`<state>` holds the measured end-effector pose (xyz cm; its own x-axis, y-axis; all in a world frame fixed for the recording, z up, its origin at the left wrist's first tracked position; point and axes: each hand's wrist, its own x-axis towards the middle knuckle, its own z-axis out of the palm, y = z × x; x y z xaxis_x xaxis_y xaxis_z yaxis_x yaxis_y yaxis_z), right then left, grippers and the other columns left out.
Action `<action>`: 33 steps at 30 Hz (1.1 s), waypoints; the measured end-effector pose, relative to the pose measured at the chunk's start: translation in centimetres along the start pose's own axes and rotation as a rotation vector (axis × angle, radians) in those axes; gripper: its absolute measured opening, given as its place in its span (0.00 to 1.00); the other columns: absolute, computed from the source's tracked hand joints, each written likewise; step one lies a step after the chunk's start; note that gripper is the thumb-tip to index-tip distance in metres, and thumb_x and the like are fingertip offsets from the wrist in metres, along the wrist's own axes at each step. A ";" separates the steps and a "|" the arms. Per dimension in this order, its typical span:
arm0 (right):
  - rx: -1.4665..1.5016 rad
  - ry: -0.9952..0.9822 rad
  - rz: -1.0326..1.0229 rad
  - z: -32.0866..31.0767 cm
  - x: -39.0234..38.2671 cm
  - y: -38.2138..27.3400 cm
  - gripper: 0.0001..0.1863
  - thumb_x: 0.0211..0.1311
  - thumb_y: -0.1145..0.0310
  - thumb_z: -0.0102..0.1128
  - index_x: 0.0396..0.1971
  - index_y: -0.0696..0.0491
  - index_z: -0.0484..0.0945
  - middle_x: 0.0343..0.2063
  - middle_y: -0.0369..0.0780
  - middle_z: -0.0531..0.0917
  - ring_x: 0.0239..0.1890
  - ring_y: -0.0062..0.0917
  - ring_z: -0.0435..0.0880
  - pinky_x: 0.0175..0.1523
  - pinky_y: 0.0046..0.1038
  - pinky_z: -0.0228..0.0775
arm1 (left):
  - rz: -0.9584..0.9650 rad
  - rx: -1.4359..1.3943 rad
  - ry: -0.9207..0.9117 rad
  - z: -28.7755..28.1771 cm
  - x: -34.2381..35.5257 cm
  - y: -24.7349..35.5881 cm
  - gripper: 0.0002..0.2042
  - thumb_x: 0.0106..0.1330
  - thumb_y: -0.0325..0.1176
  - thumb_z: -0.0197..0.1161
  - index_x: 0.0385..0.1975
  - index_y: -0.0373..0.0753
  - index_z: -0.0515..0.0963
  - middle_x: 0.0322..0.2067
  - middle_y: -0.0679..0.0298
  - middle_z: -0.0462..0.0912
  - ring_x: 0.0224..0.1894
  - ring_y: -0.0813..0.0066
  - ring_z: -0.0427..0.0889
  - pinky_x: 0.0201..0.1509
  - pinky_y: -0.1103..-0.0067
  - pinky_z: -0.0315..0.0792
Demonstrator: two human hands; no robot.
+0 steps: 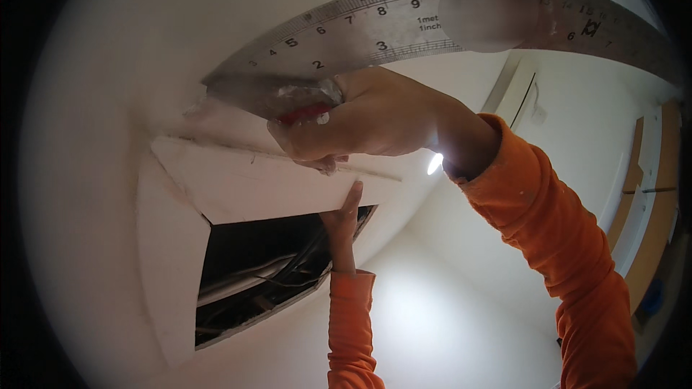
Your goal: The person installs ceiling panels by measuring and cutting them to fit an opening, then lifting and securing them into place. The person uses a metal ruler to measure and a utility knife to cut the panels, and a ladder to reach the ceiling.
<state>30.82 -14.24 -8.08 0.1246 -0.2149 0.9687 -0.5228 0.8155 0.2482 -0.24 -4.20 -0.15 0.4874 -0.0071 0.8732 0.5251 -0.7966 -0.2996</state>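
- The right hand [382, 112] is closing its fingers around a flat metal tool [252, 97] with a red part [303, 113] showing by the thumb; the tight wrap is probably keeping it from twisting overhead.
- A metal ruler [360, 25] is spanning the view just above that hand, its graduated face turning toward the wearer, which would be keeping the marks readable. Its curve is likely coming from the lens, and a hazy round patch is hiding part of it. I cannot tell whether the right hand is also gripping it.
- The left hand [342, 220] is reaching up to the edge of a dark opening [231, 245], one digit lying along the pale panel [252, 180] above it. It is seemingly bracing there, but the other fingers are hiding, so I cannot tell whether it is gripping the edge.
- Inside the opening, a pale pipe [249, 281] and dark cables [306, 252] are running across the gap, the panel's missing section leaving them exposed.
- Both orange sleeves [555, 230] are sitting back from the hands, leaving the wrists bare and presumably free to turn.
- A small light [435, 164] is glowing beyond the right wrist, and wood-toned boards [652, 245] are standing at the far right.
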 end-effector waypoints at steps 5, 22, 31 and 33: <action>0.113 -0.097 -0.006 0.3 0.9 -0.8 0.13 0.49 0.64 0.61 0.13 0.55 0.79 0.14 0.34 0.78 0.17 0.20 0.74 0.28 0.24 0.65 | 0.000 -0.041 0.021 0.0 0.0 -0.6 0.30 0.60 0.24 0.75 0.60 0.33 0.67 0.56 0.59 0.72 0.56 0.70 0.73 0.62 0.74 0.70; -0.159 -0.246 0.217 0.7 -1.7 6.3 0.20 0.57 0.51 0.58 0.25 0.55 0.81 0.18 0.38 0.80 0.25 0.26 0.78 0.35 0.32 0.70 | -0.086 -0.455 0.109 -1.1 -1.2 -4.0 0.36 0.58 0.19 0.75 0.66 0.35 0.64 0.59 0.59 0.72 0.61 0.68 0.72 0.68 0.70 0.70; 0.130 -0.150 0.204 0.0 -2.4 7.2 0.19 0.61 0.52 0.59 0.29 0.55 0.81 0.20 0.36 0.80 0.26 0.23 0.78 0.35 0.30 0.73 | 0.181 0.062 -0.013 -1.7 -0.7 -3.6 0.25 0.63 0.24 0.72 0.59 0.34 0.71 0.54 0.60 0.76 0.54 0.71 0.77 0.61 0.72 0.73; 0.413 -0.169 0.062 -0.2 -1.8 5.0 0.12 0.59 0.63 0.62 0.21 0.54 0.78 0.16 0.34 0.77 0.19 0.18 0.74 0.28 0.25 0.71 | 0.128 -0.129 -0.077 -1.3 -0.4 -3.1 0.26 0.61 0.23 0.74 0.59 0.33 0.71 0.53 0.61 0.78 0.51 0.71 0.79 0.58 0.74 0.76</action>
<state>28.15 -9.62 -8.59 -0.0393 -0.2850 0.9577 -0.8221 0.5541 0.1312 -2.99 -2.55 0.91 0.5991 -0.0714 0.7975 0.3636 -0.8632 -0.3504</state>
